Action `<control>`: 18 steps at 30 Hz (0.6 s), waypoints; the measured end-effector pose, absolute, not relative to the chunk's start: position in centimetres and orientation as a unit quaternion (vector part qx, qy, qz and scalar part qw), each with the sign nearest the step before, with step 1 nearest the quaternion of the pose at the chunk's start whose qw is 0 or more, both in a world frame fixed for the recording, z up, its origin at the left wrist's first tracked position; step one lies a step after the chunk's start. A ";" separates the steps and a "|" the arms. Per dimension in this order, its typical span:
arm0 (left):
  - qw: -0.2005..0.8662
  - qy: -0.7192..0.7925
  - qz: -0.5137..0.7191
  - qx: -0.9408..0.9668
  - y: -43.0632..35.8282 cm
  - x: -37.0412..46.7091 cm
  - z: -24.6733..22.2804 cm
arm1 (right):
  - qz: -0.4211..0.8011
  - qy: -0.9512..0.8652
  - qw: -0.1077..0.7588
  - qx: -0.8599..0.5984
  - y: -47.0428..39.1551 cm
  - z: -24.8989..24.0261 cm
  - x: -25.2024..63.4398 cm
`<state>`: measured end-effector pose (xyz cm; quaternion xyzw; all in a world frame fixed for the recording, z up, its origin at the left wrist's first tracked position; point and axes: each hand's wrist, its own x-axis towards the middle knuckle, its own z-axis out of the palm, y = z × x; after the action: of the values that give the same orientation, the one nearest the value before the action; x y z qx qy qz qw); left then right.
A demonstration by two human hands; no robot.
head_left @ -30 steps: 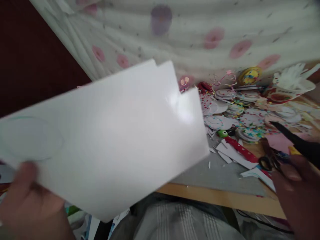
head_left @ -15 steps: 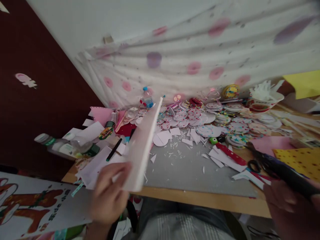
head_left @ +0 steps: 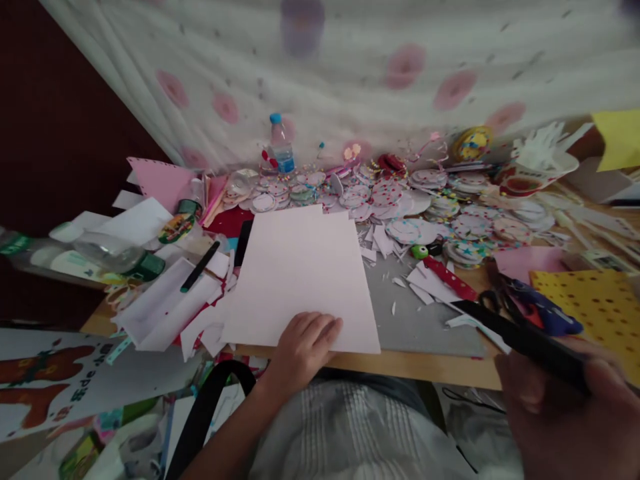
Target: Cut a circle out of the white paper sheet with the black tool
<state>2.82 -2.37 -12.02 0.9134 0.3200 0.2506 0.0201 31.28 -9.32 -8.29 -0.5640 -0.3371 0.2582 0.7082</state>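
Note:
White sheets of paper [head_left: 300, 273] lie flat on the grey mat [head_left: 425, 327], with the edges of more than one sheet showing at the top. My left hand [head_left: 307, 343] rests on their lower edge, fingers bent together, thumb side over the paper. At the right, my right hand [head_left: 575, 407] is closed around a long black tool [head_left: 525, 340], held above the desk with its tip pointing left toward the paper. Whether it has a blade cannot be made out.
Piles of decorated paper discs [head_left: 385, 193] line the back, with a water bottle [head_left: 283, 150] behind. Paper scraps, a red strip [head_left: 450, 279] and yellow dotted sheet [head_left: 590, 300] lie right. Plastic bottles [head_left: 115, 257] and a white box [head_left: 160, 307] stand left.
The white sheets, held up and tilted before, now lie flat on the mat. My left hand has moved right and rests on them. The view has tipped downward; my right hand still holds the black tool.

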 end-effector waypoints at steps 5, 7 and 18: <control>0.061 0.396 0.202 0.894 -1.6 2.8 -13.5 | 0.354 -0.221 0.717 -0.558 -6.8 -8.9 30.4; 0.074 0.434 0.177 0.880 -1.3 2.6 -13.9 | 0.376 -0.240 0.711 -0.544 -6.1 -9.6 30.3; 0.102 0.471 0.134 0.866 -0.5 2.5 -15.5 | 0.462 -0.302 0.579 -0.600 -4.4 -14.0 28.3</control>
<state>2.52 -0.52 -15.49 0.8658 0.4713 0.1341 0.1016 28.31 -4.42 -14.00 -0.5996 -0.3020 0.4623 0.5793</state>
